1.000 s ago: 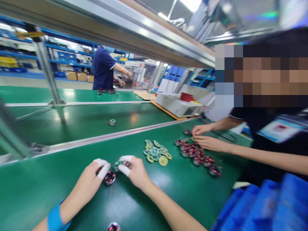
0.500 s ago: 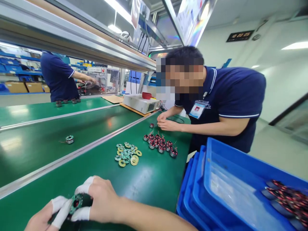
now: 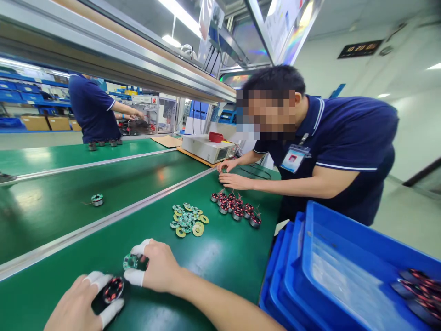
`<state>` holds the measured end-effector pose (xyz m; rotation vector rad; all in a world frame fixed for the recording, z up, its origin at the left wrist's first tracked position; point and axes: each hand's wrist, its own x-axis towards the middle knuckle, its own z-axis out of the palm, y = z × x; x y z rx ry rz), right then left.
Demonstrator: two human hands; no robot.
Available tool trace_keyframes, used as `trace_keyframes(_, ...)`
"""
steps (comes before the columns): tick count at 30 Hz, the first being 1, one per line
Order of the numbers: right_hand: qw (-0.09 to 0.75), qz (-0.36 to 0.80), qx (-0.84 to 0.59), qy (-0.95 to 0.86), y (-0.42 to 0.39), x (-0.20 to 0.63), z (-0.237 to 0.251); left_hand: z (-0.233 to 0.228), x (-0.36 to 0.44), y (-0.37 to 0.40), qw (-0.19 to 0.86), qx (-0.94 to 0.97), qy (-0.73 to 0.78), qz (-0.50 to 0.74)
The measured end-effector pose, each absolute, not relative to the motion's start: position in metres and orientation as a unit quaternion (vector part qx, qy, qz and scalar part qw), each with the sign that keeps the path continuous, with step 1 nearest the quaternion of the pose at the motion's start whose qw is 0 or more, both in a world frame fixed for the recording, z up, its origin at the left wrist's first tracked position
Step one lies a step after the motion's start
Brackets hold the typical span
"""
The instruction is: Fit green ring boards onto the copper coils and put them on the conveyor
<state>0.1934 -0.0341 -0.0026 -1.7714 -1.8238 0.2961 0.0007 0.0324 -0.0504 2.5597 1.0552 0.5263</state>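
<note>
My left hand, with white finger cots, is closed around a motor stator whose black core and copper windings face up. Just to its right, my right hand pinches a green ring-shaped circuit board between thumb and finger, also in white cots. A dark, reddish patch shows inside that grip; I cannot make it out. The board and the stator are apart. Beyond my hands lies a loose pile of green circuit rings and yellowish rings on the green bench.
Several wound stators stand in a group farther back. Stacked blue bins at the right hold more stators. Across the metal strip sits a single stator with a green board. A co-worker leans over the far end, hands on the bench.
My hands have drawn apart: the green board, earlier against the stator, is now off to the right in my right hand. The co-worker's hands have shifted over a small part.
</note>
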Motion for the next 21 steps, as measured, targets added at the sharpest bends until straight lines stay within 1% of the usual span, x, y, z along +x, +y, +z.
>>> trace_keyframes(5,0.291,0.133,-0.659,-0.681,-0.035,0.196,0.001,-0.046,0.001,0.033,0.183,0.892,0.366,0.19)
trace_keyframes(9,0.359,0.166,-0.648,-0.65,-0.033,0.202,-0.001,-0.029,0.007,0.021,0.185,0.89,0.388,0.155)
trace_keyframes(12,0.419,0.25,-0.636,-0.598,-0.028,0.207,-0.005,-0.016,0.013,0.015,0.185,0.884,0.408,0.135)
trace_keyframes(15,0.451,0.35,-0.604,-0.556,-0.023,0.207,-0.007,-0.008,0.016,0.012,0.191,0.878,0.423,0.121)
trace_keyframes(18,0.448,0.4,-0.577,-0.554,-0.023,0.202,-0.006,-0.007,0.017,0.01,0.193,0.875,0.429,0.116)
trace_keyframes(21,0.421,0.391,-0.577,-0.58,-0.028,0.195,-0.004,-0.007,0.018,0.009,0.18,0.873,0.438,0.116)
